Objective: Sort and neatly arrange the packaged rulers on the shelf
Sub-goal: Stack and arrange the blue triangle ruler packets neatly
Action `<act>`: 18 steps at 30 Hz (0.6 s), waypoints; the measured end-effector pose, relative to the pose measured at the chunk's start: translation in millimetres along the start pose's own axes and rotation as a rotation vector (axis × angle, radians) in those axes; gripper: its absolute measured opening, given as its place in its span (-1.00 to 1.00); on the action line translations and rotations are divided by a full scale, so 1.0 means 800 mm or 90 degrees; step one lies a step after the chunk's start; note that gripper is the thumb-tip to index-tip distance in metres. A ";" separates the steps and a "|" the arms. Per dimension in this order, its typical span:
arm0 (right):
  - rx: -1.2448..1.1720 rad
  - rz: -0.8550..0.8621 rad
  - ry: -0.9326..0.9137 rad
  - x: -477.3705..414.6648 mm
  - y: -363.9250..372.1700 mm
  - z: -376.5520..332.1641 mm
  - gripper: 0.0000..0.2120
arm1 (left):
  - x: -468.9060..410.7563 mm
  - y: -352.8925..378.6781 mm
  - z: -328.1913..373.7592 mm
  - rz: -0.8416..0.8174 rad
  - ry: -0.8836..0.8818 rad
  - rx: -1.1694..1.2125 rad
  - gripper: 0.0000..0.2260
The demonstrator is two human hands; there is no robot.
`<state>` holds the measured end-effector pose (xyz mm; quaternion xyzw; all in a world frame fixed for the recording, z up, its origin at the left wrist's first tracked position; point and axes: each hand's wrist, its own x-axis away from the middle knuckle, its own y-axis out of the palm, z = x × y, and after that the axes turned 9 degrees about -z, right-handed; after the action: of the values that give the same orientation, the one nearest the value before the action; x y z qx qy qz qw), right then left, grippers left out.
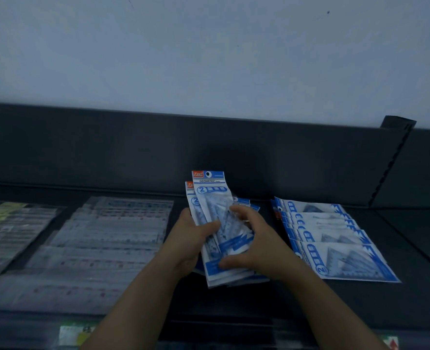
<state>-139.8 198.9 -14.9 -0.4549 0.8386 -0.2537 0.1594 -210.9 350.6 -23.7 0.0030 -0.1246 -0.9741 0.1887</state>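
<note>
Both hands hold a bundle of blue-and-white packaged geometric rulers (215,198) upright above the dark shelf (335,299), near its middle. My left hand (192,236) grips the bundle from the left, thumb across the front pack. My right hand (257,241) grips it from the right, fingers curled over the top edge and thumb at the lower blue band. A fanned row of the same packs (335,238) lies flat on the shelf to the right, overlapping one another.
Clear-packaged long rulers (108,238) lie in overlapping rows on the left of the shelf, with yellowish packs (4,213) at the far left. A dark back panel (158,152) and an upright slotted divider (390,168) bound the shelf. A label strip (75,334) runs along the front edge.
</note>
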 end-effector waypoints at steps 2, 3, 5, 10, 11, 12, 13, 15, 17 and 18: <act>-0.008 0.001 0.004 0.001 0.001 -0.002 0.04 | 0.001 0.000 -0.001 0.002 0.001 -0.001 -0.71; -0.015 -0.005 0.008 0.002 0.001 -0.004 0.05 | 0.001 -0.001 -0.001 0.002 -0.002 0.002 -0.72; -0.061 -0.019 0.005 0.004 -0.001 -0.006 0.04 | 0.001 -0.004 -0.002 0.006 -0.005 0.005 -0.73; -0.165 0.018 -0.001 0.001 -0.010 -0.004 -0.49 | 0.003 -0.010 -0.001 0.037 -0.011 0.049 -0.74; -0.176 0.029 0.011 0.000 -0.010 -0.004 -0.59 | 0.003 -0.010 -0.001 0.036 -0.014 0.057 -0.74; -0.187 0.034 0.021 -0.001 -0.010 -0.003 -0.66 | 0.003 -0.010 -0.001 0.034 -0.014 0.058 -0.72; -0.194 0.035 0.027 -0.002 -0.010 -0.003 -0.69 | 0.003 -0.009 -0.001 0.034 -0.013 0.056 -0.71; -0.197 0.030 0.033 -0.003 -0.010 -0.001 -0.68 | 0.002 -0.010 -0.001 0.040 -0.002 0.050 -0.69; -0.184 0.011 0.038 -0.003 -0.011 -0.001 -0.61 | -0.001 -0.012 -0.003 0.053 0.008 0.048 -0.69; -0.162 0.005 0.040 -0.004 -0.011 -0.002 -0.61 | -0.002 -0.013 -0.005 0.056 0.009 0.044 -0.67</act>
<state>-132.9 198.2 -8.9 -0.4601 0.8703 -0.1590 0.0751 -212.7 359.5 -29.9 0.0108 -0.1572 -0.9598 0.2324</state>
